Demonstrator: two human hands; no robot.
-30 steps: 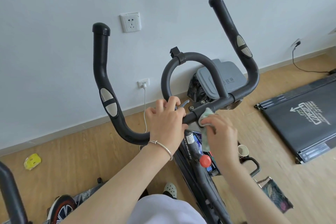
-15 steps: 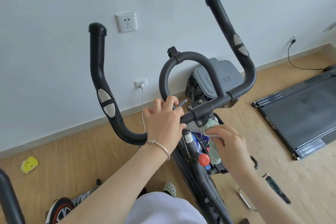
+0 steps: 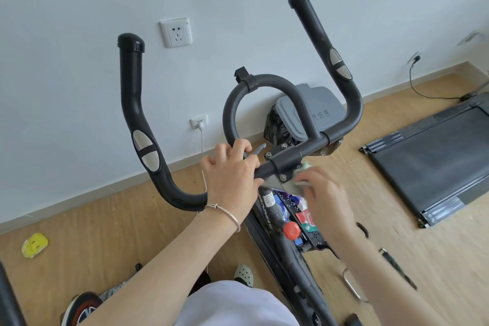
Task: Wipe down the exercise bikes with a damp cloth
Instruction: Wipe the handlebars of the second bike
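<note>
While the left hand (image 3: 232,172) grips the exercise bike's black curved handlebar (image 3: 158,180) at frame centre, the right hand (image 3: 324,193) presses a pale green cloth (image 3: 304,168) against its clamp. Right fingers curl around the cloth.

cloth (image 3: 305,167) mostly under rt hand (image 3: 326,194); blurred

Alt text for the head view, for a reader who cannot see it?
A person's right hand holds a pale green cloth against the bracket under an exercise bike's black handlebar, while the left hand grips the bar near its centre.
</note>
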